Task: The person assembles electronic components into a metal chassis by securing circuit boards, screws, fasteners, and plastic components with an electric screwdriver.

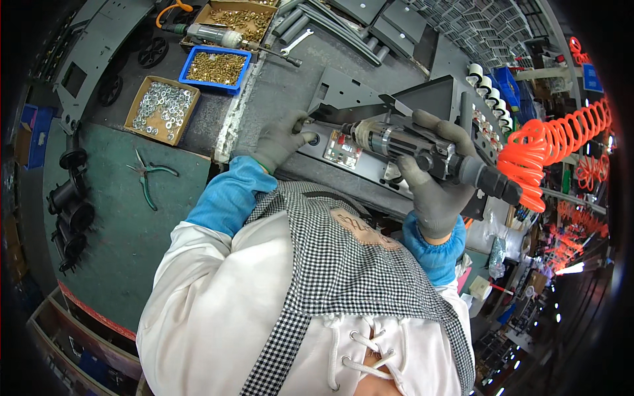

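Note:
My right hand [436,201], in a grey glove, is wrapped round the body of a grey and black air screwdriver [389,138]. The tool lies nearly level, its bit pointing left toward my other hand. My left hand [277,142], also gloved, has thumb and fingers closed at the tip of the bit; whatever they pinch is too small to make out. Both hands are over a dark metal part [376,168] along the bench's near edge. A printed label [342,150] sits on that part, below the screwdriver.
On the left stand a box of silver nuts [162,109], a blue tray of brass-coloured fasteners [214,68] and green-handled pliers [150,175]. Another power driver [218,35] and a wrench [297,41] lie farther back. An orange coiled air hose [548,142] hangs at the right.

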`<state>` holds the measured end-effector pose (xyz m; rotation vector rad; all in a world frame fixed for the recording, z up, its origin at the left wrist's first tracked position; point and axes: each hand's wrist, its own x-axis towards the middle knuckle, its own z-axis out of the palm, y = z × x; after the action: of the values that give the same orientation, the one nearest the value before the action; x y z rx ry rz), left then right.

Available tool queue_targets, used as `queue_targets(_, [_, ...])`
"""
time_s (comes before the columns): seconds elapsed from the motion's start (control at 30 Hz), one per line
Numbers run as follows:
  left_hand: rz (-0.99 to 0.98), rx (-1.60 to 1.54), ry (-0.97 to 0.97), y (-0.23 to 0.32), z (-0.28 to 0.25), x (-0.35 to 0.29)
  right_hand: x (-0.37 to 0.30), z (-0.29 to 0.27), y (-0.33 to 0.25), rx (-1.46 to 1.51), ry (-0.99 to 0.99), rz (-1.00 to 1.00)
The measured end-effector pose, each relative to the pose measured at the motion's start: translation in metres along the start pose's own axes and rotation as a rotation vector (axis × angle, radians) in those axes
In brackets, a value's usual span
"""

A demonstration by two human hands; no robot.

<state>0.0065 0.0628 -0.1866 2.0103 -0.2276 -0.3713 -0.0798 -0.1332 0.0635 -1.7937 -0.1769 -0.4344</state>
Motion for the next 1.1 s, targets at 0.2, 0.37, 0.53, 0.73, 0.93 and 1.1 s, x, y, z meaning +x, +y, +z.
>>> queue_targets(0.2, [0.094,-0.158,0.101,-0.004,0.003,-0.003,-0.003,-0.002,-0.003,0.054,0.038,0.005])
queue_targets(0.37, [0.119,-0.081,0.072,0.000,0.000,-0.007,-0.006,-0.006,-0.003,0.035,0.036,0.000])
queue_targets(0.53, [0.128,-0.326,0.068,-0.009,0.006,-0.009,-0.010,-0.008,-0.008,0.060,0.080,0.044])
queue_targets(0.73, [0.202,-0.321,0.047,0.002,0.001,-0.014,-0.010,-0.010,-0.010,0.085,0.178,0.127])
queue_targets(0.93, [0.132,-0.260,0.115,0.013,0.006,-0.012,-0.005,-0.008,-0.016,0.090,0.251,0.241])
queue_targets(1.1, [0.113,-0.091,0.155,0.020,0.006,-0.010,-0.008,-0.005,-0.012,0.057,0.300,0.193])
